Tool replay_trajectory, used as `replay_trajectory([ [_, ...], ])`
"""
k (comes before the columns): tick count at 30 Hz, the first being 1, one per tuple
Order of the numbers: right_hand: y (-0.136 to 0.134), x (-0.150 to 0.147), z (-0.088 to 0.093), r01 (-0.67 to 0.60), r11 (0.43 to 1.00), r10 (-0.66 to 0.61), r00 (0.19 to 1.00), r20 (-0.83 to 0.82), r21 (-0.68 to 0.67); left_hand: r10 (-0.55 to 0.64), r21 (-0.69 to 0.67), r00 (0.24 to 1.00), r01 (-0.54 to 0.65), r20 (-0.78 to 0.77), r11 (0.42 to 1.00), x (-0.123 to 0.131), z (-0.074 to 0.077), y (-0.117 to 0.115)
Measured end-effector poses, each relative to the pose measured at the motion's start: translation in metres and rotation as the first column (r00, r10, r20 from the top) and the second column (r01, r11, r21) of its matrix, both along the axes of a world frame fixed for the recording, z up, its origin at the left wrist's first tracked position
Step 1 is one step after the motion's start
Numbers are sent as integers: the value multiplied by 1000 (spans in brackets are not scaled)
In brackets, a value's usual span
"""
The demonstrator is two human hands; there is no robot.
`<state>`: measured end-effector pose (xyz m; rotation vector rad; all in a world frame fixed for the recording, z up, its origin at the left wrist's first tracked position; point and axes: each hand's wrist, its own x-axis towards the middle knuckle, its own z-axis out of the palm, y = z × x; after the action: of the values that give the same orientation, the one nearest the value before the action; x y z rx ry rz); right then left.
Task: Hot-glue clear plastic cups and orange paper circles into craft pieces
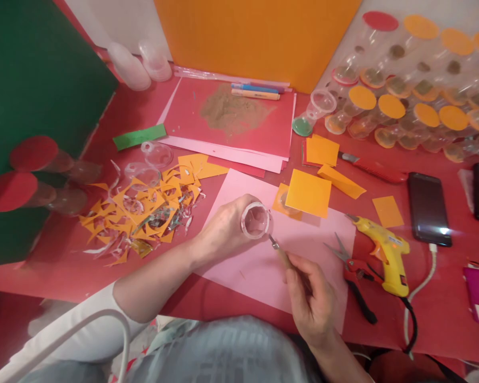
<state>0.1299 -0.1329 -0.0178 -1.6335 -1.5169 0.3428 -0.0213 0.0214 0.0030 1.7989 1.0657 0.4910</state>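
Over the pink sheet [243, 266], my left hand [228, 223] is wrapped round a clear plastic cup [256, 221], its round opening facing up. My right hand [312, 298] grips a craft knife [281, 254] with a wooden handle; the metal tip is at the cup's lower right rim. Just right of the cup, an orange square [309, 193] partly covers a clear round piece on another orange paper. Orange and clear scraps [143, 213] lie heaped to the left of my left hand.
Right side: yellow glue gun [387, 255], red-handled cutters [357, 271], red utility knife [375, 169], phone [429, 208] with a cable. Behind, brown powder [235, 111] lies on red paper near markers [255, 94]. Clear cup assemblies [423, 114] stand at back right, red-topped ones [34, 154] at left.
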Motion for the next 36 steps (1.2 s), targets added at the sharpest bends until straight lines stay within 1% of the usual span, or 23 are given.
replay_trajectory([
  [3,2,-1,1,-1,1000,1,1000,-5,11,47,30,999,-48,23,998,2,1,1],
  [5,4,-1,2,-1,1000,1,1000,-5,6,62,26,998,-62,18,998,2,1,0],
  [10,3,0,1,7,1000,-7,1000,7,2,45,-6,998,-44,36,999,0,0,-3],
  [13,4,0,1,10,1000,-10,1000,22,-14,59,-26,998,-58,34,998,-1,-2,-4],
  [19,7,-2,0,34,999,-35,999,26,13,22,-9,998,-22,55,1000,-1,-6,-6],
  [23,8,-2,2,28,999,-27,998,54,-20,19,-29,996,-17,84,999,-1,-8,-8],
  [28,9,-2,4,17,1000,-16,997,73,-14,48,-18,996,-47,70,999,-1,-5,-9],
  [32,11,-2,3,20,1000,-20,998,62,-3,88,-7,996,-87,25,996,1,-3,-11],
  [36,12,-3,2,17,1000,-17,998,63,2,87,-11,995,-87,42,996,2,-5,-13],
])
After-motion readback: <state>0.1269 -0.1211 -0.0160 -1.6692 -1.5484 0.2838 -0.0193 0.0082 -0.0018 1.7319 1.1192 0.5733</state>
